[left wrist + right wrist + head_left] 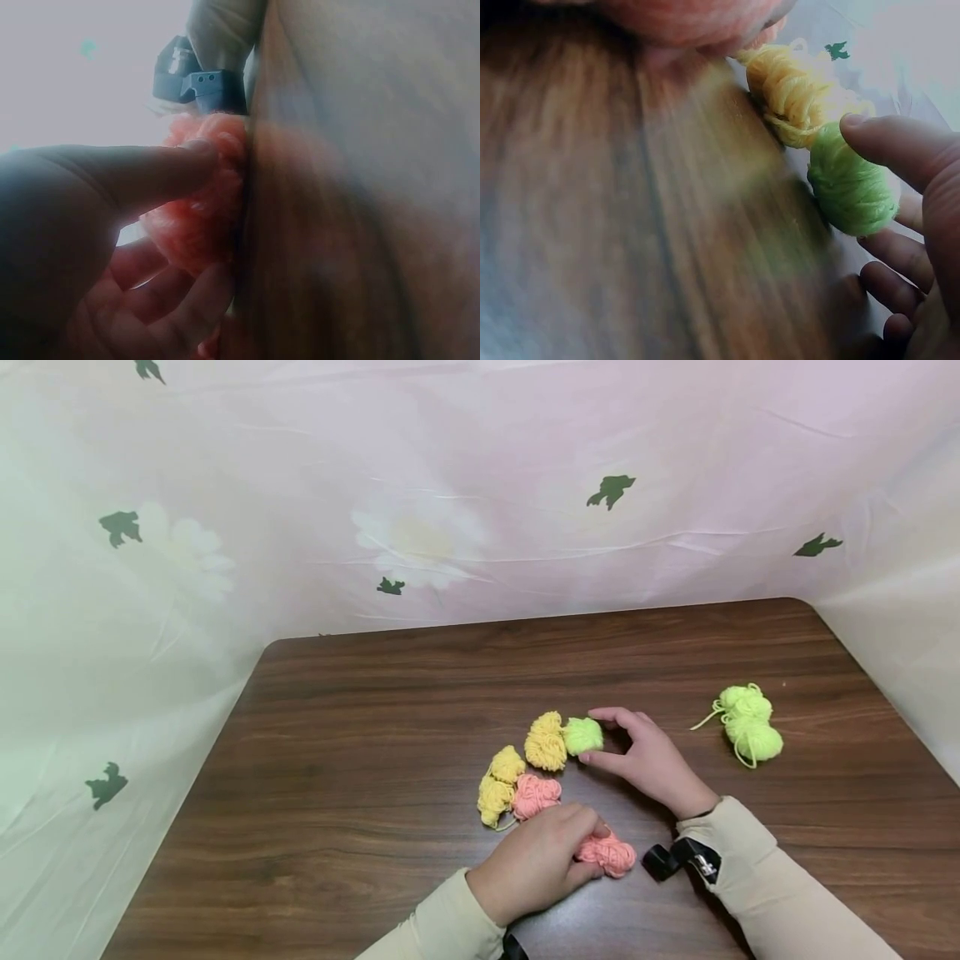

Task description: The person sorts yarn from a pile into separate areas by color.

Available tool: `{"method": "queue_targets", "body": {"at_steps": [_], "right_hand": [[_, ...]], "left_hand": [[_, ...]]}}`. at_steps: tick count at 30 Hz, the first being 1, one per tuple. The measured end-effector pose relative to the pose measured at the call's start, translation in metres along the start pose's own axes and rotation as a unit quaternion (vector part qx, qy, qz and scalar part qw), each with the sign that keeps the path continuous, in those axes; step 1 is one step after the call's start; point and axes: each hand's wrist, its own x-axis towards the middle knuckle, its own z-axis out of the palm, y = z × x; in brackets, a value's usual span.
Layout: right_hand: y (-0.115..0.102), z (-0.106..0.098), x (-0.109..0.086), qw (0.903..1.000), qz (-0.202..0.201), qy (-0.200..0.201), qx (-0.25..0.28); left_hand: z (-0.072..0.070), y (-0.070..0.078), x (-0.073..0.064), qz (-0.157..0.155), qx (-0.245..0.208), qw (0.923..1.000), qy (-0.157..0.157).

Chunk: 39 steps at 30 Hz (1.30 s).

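Note:
In the head view my left hand grips a small pink yarn bundle on the table, thumb on one side and fingers on the other. The left wrist view shows the thumb pressed along this pink bundle. My right hand pinches a small green yarn ball, thumb on its near side and index finger on its far side. That green ball sits right against a yellow yarn bundle. Between that yellow bundle and my left hand lies another pink bundle.
A longer yellow yarn bundle, narrowed in the middle, lies left of the pink one. Farther right is a two-lobed green yarn bundle with loose strands. The dark wooden table is bordered by a floral cloth at the back and sides.

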Motion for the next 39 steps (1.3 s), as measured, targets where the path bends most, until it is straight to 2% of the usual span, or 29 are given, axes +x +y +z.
{"method": "queue_targets", "body": {"at_steps": [16, 25, 39], "right_hand": [[0.001, 0.000, 0.000, 0.9997, -0.023, 0.005, -0.005], [0.006, -0.002, -0.008, 0.9980, -0.033, 0.051, 0.021], [0.005, -0.005, -0.016, 0.9962, -0.048, 0.065, 0.035]], "left_hand": [[0.001, 0.000, 0.001, -0.007, 0.002, 1.0000, -0.002], [0.000, 0.001, 0.002, -0.011, -0.005, 0.9999, -0.012], [0.001, -0.001, 0.001, -0.020, -0.009, 0.9996, -0.018]]}}
